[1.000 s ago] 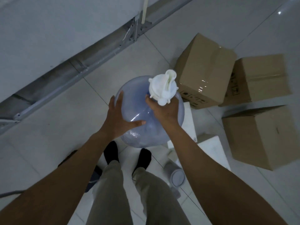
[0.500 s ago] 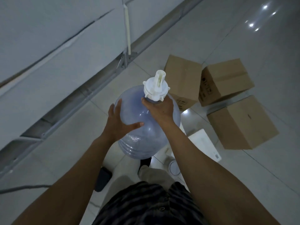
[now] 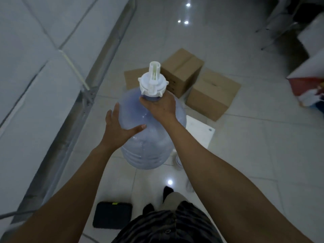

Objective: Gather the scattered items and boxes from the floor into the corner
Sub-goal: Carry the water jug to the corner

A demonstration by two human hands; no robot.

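My right hand (image 3: 160, 106) wraps the neck of the water jug (image 3: 149, 148) under its white cap (image 3: 152, 83). My left hand (image 3: 117, 130) presses flat on its side, fingers straight. The jug is upright before me, cardboard boxes (image 3: 212, 95) just beyond.

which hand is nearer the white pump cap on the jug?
Right. The right hand grips the neck of the jug just under the white pump cap; the left hand presses flat on its side, lower down.
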